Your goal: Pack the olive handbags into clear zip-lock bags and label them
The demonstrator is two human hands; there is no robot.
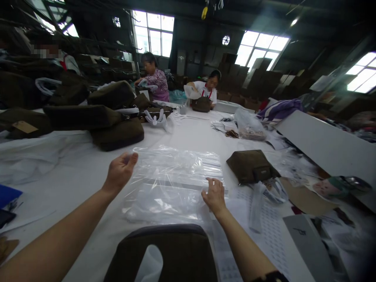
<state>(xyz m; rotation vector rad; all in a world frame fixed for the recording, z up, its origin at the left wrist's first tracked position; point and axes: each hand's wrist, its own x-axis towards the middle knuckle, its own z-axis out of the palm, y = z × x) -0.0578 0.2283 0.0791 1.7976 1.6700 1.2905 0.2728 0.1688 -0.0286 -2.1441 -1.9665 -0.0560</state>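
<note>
- the clear plastic (173, 209) lies flat on the white table (190, 135), between the two hands and just beyond the nearest dark bag (182, 254).
- the left hand (120, 174) looks pinched on the plastic's far left corner, thumb uppermost.
- the right hand (216, 196) touches the plastic's right side, fingers bent; whether it grips or only presses, i cannot tell.
- the hands are well apart, so the thin sheet could pull tight and tear if both draw outward.
- layers could cling and lift together, since slick film tends to stick to itself.
- the plastic could slip from the left hand, as the pinch seems to take only a corner.
- its near edge could snag on the nearest dark bag or the pale roll (149, 262) on top of it, both being close by.
- counted: two hands, one nearest dark bag, one pale roll on it.
- one smaller dark bag (249, 166) to the right, near one grey case (305, 243).
- at least four dark bags in the heap (117, 135) on the left; overlap hides the true number. one tan tag (25, 126) shows there.
- three co-workers (157, 80) beyond the table.
- plastic layers: too see-through to count.
</note>
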